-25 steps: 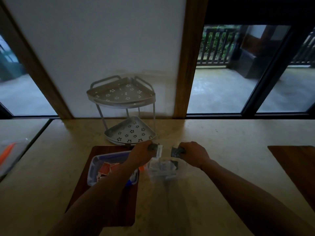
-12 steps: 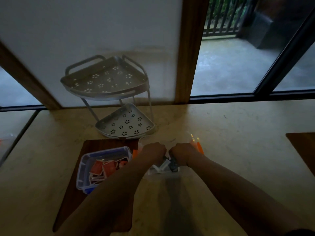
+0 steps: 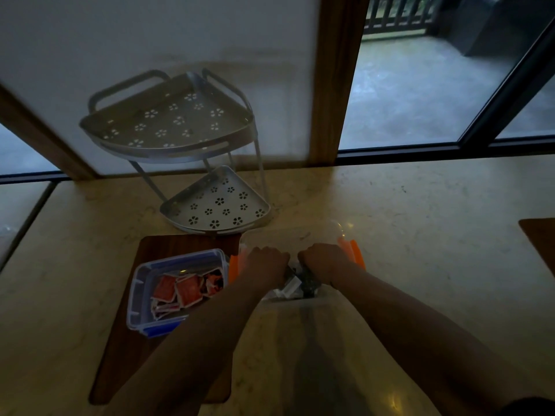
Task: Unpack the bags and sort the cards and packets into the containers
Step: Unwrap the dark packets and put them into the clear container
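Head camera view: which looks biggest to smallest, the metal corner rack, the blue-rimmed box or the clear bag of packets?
1. Metal corner rack
2. Blue-rimmed box
3. Clear bag, partly hidden by both hands, so its full size is unsure.

Light: dim and greyish throughout, daylight coming only through the windows.
Wall: a pale panel (image 3: pixel 156 34) behind the surface, framed by brown wooden posts (image 3: pixel 339 73).
Windows: glass to the right with a dark frame (image 3: pixel 507 85), and a smaller pane at far left (image 3: pixel 21 157).
Outside: a grey paved floor (image 3: pixel 414 94), a dark railing (image 3: pixel 396 13) at the top, and a dark bulky shape in the upper right corner.
Surface: a pale, marbled stone top (image 3: pixel 420 205) with a seam at left.
Mats: a dark wooden board (image 3: pixel 168 244) at left; another at the right edge (image 3: pixel 540 238).
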Demonstrator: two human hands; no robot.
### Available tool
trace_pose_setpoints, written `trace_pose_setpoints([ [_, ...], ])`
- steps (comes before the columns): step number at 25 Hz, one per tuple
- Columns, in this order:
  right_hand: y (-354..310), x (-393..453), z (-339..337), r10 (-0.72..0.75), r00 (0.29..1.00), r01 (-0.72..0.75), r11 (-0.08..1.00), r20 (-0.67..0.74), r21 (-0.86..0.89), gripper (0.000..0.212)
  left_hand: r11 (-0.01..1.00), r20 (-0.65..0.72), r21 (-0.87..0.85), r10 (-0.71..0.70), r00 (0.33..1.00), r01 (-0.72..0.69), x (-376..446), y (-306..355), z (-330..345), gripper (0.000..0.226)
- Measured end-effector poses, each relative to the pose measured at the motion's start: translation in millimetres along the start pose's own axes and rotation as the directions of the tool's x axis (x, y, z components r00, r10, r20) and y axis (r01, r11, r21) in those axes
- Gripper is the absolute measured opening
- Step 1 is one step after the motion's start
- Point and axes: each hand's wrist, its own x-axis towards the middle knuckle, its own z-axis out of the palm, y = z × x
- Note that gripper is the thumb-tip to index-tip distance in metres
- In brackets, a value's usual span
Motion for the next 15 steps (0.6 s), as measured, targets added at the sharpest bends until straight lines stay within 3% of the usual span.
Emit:
trace_pose_setpoints([
  [9, -14.6, -40.1, -24.7, 0.103, 0.983, -0.089, 0.991, -0.154, 0.101, 0.044, 0.997, -0.059, -0.047, -0.061, 0.996, 0.058, -31.9, 7.1, -27.1, 0.044],
  [15, -24.3, -108.3, -55.8, 0.245, 0.91, -0.216, 0.969, -0.334, 0.124, 0.073, 0.992, -0.277, -0.127, -0.047, 0.96, 0.012, -75.0, 17.4, -59.0, 0.059],
])
